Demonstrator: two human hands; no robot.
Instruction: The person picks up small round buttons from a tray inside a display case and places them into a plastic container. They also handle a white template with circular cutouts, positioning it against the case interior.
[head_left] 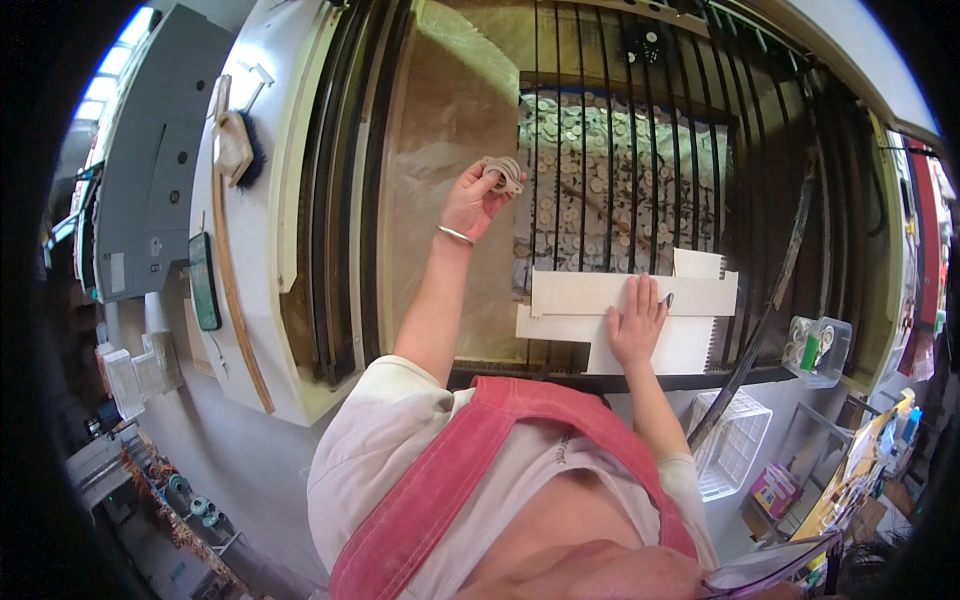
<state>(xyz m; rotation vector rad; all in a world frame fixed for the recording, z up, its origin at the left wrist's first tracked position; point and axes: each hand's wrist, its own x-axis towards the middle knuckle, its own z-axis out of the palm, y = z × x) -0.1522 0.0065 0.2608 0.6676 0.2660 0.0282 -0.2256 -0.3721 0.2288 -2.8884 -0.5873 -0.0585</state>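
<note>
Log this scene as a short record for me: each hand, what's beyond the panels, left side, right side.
Left hand: holding flat, pale, rounded pieces
Right hand: laid on pale flat panels
Beyond the panels: many small pale scraps
Left side: brush with dark bristles
Right side: clear tub, white crate

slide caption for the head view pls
Left hand holds small pale pieces; right hand rests on white panels; loose discs lie beneath.
</note>
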